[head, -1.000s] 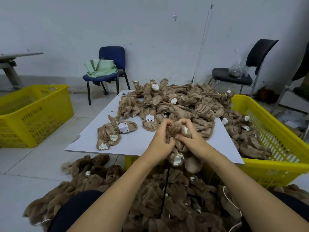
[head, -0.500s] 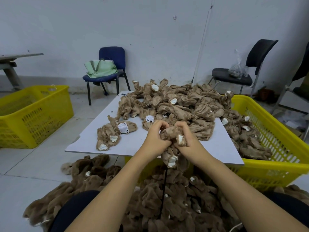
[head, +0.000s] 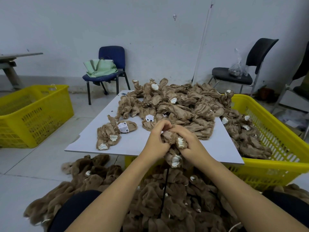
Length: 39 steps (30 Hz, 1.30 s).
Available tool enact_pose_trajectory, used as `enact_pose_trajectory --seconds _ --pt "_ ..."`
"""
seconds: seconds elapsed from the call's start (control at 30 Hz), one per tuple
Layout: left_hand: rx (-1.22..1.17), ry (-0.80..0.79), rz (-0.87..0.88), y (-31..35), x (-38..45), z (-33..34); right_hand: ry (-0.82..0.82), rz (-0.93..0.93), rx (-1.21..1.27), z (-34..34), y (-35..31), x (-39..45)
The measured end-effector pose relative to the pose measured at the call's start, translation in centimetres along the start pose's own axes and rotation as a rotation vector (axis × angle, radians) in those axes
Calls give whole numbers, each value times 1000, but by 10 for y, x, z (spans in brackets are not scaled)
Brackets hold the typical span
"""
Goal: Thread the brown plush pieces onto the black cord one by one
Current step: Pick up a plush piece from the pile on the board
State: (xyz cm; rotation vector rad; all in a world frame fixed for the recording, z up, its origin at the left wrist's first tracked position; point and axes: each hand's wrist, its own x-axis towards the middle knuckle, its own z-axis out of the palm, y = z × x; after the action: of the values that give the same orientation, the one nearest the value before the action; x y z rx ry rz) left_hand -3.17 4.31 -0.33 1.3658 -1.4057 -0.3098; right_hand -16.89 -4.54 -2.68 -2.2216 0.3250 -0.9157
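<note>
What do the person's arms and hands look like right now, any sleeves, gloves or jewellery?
Both forearms are bare from the bottom edge up to the wrists; no sleeves show. The left hand and right hand wear no gloves, and no rings, watch or bracelets are visible.

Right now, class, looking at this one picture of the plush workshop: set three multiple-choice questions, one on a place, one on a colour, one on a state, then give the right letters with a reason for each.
1. Where is the green bag?
A. on the blue chair
B. in a yellow crate
C. on the white board

2. What colour is the cord hanging below the hands?
A. white
B. black
C. red

3. What are the two hands doing?
A. resting flat on the board
B. both gripping one plush piece
C. one hand lifting a crate

Answers:
1 A, the bag sits on the seat of the blue chair by the wall.
2 B, a thin black line drops from the held plush piece.
3 B, the left hand and right hand curl their fingers round the same piece.
</note>
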Motion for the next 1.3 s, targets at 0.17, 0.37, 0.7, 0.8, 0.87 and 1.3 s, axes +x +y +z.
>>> enact_pose_trajectory --seconds 0.17,0.37,0.7,0.8,0.87,1.3 --pt "-7 -54 -10 -4 0 4 6 122 -53 6 9 -8" --pt "-24 -109 -40 -6 -1 1 -33 101 -13 6 9 -10" --pt "-212 13 -270 -7 4 7 168 286 418 6 -14 2" --pt "-134 -37 -339 -11 6 10 291 369 519 9 -9 1" --pt "-232 -53 -387 -9 7 10 342 482 595 12 -7 0" --pt "-95 101 -102 -4 5 7 285 568 530 3 -13 10"
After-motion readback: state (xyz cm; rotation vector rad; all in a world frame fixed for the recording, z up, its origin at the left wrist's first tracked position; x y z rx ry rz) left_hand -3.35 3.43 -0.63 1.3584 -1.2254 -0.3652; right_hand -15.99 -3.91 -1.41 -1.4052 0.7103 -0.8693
